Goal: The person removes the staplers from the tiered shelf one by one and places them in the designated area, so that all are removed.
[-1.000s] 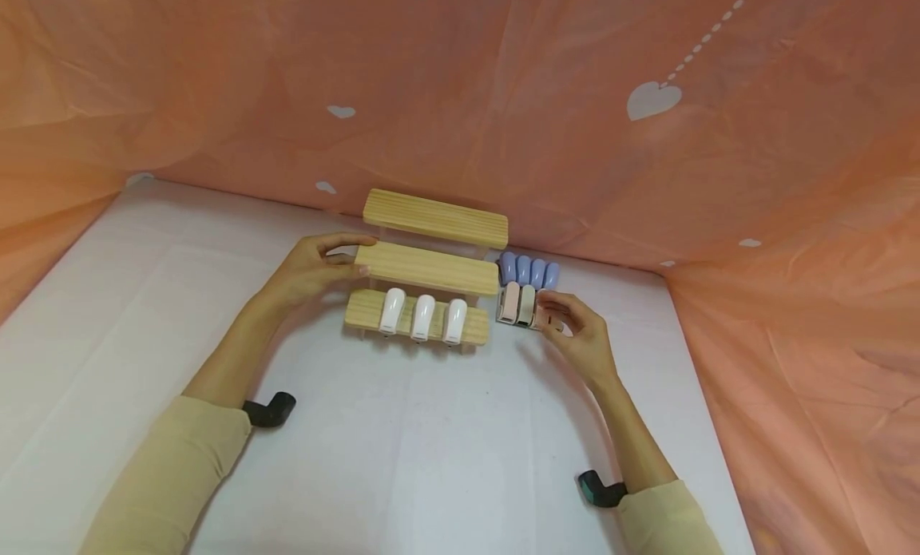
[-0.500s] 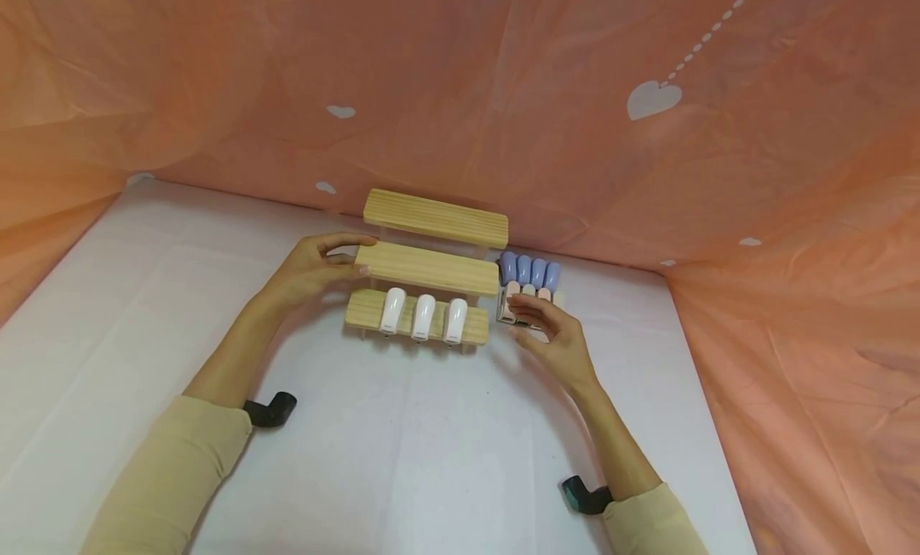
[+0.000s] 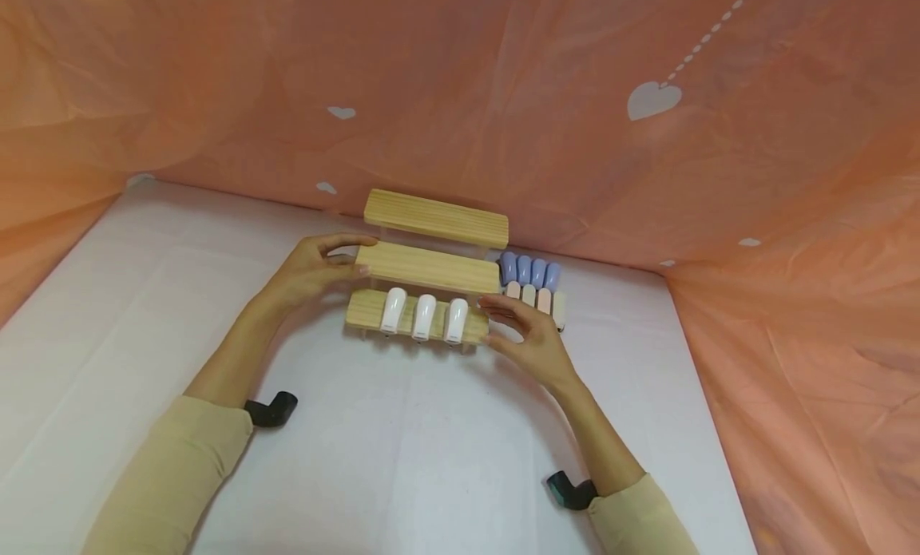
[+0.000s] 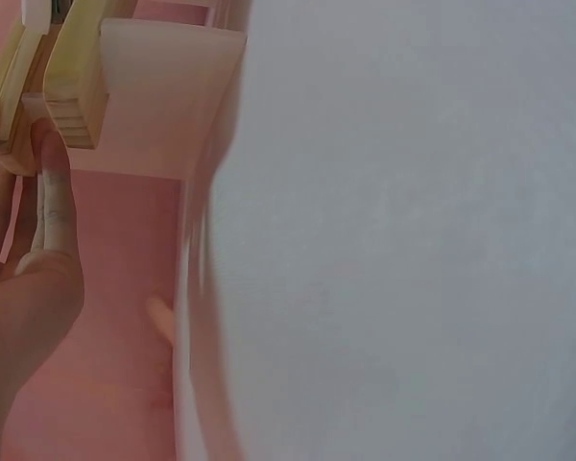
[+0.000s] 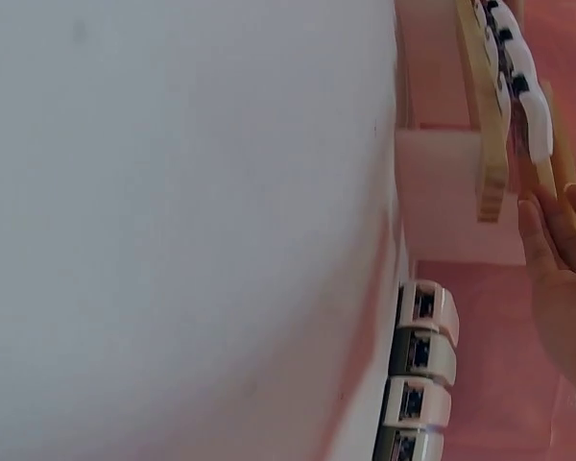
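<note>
Leftmost, the left hand (image 3: 305, 271) grips the three-tier display rack (image 3: 431, 269) by the left end of its middle shelf, thumb at the front edge and forefinger at the back, the gap just spanning the board. The rack stands on the white table (image 3: 402, 459), its boards long from left to right with the right ends slightly nearer the person, its steps facing forward. It is probably light and stiff, with smooth wood that could slip a little; the board ends look the best hold, the clear supports the likelier weak point. On the lowest shelf (image 3: 367, 308) sit three white staplers (image 3: 425, 318), lengthwise front to back, noses at the front edge; being glossy and apparently loose, they may slide if the rack tips. At that shelf's right end, the right hand (image 3: 539, 343) has thumb and fingers parted loosely; whether they touch wood I cannot tell. Farther right, four pale staplers (image 3: 544, 301) stand in a row, four lavender staplers (image 3: 524, 269) behind them
</note>
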Available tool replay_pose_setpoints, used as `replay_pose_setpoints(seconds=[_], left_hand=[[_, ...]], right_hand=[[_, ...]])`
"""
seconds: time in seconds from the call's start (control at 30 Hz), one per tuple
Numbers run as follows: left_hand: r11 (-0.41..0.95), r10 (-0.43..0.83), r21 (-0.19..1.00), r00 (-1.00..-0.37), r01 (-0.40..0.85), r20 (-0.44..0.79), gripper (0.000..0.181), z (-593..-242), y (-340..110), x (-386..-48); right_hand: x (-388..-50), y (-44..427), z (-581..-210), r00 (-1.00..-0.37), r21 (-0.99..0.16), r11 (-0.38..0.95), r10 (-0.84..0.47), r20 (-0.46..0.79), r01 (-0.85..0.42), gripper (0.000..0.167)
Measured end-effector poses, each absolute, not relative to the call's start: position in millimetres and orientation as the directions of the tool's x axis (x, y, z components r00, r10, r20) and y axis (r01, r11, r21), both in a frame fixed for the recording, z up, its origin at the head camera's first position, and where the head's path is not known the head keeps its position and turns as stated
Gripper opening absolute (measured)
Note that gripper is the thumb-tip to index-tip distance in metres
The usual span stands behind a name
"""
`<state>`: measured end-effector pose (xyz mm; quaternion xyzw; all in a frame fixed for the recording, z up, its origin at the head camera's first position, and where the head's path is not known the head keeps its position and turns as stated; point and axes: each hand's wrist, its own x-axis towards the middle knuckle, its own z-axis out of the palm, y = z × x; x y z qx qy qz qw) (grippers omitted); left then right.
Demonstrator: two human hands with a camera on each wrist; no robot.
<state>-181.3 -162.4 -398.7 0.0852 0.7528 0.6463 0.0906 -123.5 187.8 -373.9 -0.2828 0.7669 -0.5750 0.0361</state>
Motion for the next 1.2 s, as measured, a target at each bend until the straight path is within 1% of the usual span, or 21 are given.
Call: replay_pose_setpoints(seconds=[0.1, 0.2, 0.33, 0.5, 0.63, 0.8, 1.07, 1.2], left_hand=[[0.148, 0.241, 0.989, -0.97, 0.01, -0.026, 0.051, -398, -162, -182], [0.13, 0.231, 0.992, -0.972, -0.003, -0.033, 0.048, -398, -162, -181], [0.129, 0.238, 0.992, -0.971, 0.008, -0.024, 0.049, -397, -163, -180], [0.123, 0.249, 0.992, -0.968, 0.007, -0.024, 0.05, -395, -164, -179], [0.12, 0.255, 0.993, -0.966, 0.003, -0.028, 0.052, -394, -164, -179], [0.131, 0.263, 0.991, -0.965, 0.011, -0.024, 0.05, -396, -162, -180], [0.119, 0.258, 0.993, -0.966, 0.01, -0.022, 0.05, -397, -160, -180], [0.124, 0.25, 0.992, -0.968, 0.014, -0.018, 0.049, -398, -161, -179]], right_hand=[[-127, 184, -382, -0.832, -0.9, 0.181, -0.485, 0.269, -0.396, 0.053], [-133, 181, -391, -0.833, -0.902, 0.192, -0.492, 0.252, -0.387, 0.059], [-137, 177, -396, -0.841, -0.896, 0.24, -0.495, 0.218, -0.374, 0.063], [-139, 171, -395, -0.851, -0.854, 0.352, -0.495, 0.177, -0.383, 0.064], [-138, 167, -394, -0.872, -0.804, 0.459, -0.469, 0.142, -0.378, 0.065], [-134, 165, -394, -0.887, -0.739, 0.547, -0.438, 0.147, -0.393, 0.066], [-134, 171, -396, -0.855, -0.686, 0.548, -0.469, 0.221, -0.478, 0.065], [-135, 175, -395, -0.852, -0.698, 0.535, -0.48, 0.211, -0.475, 0.067]])
